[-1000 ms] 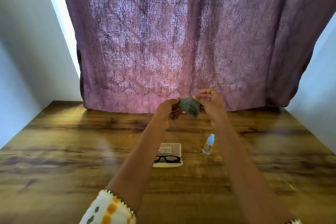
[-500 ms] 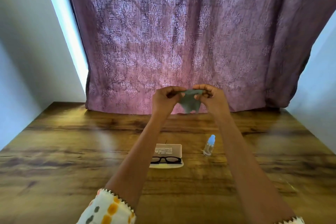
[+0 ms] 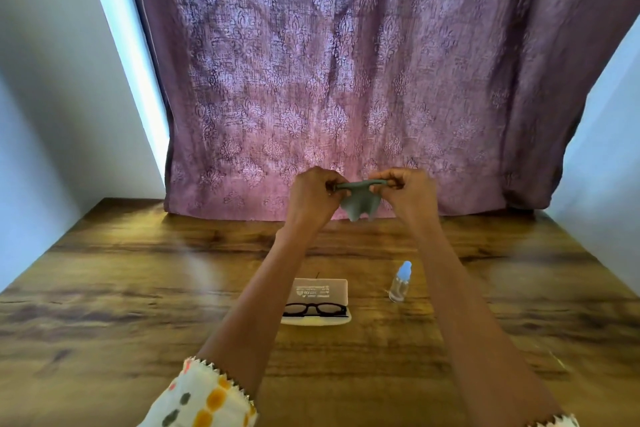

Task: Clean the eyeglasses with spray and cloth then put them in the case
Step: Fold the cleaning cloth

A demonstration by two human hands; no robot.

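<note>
Both hands, left hand (image 3: 313, 196) & right hand (image 3: 408, 192), are pinching the small grey-green microfibre cloth (image 3: 358, 199) taut, prob. unfolding it for wiping. Black-framed eyeglasses (image 3: 315, 309) are lying in the open beige case (image 3: 320, 291), clear spray bottle w/ blue cap (image 3: 400, 282) at its 3 o'clock.

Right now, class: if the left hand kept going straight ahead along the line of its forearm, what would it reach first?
Probably the purple patterned curtain hanging behind the table. The left hand, pinching the grey-green cloth, points away over the table's far edge; depth is hard to judge.
</note>
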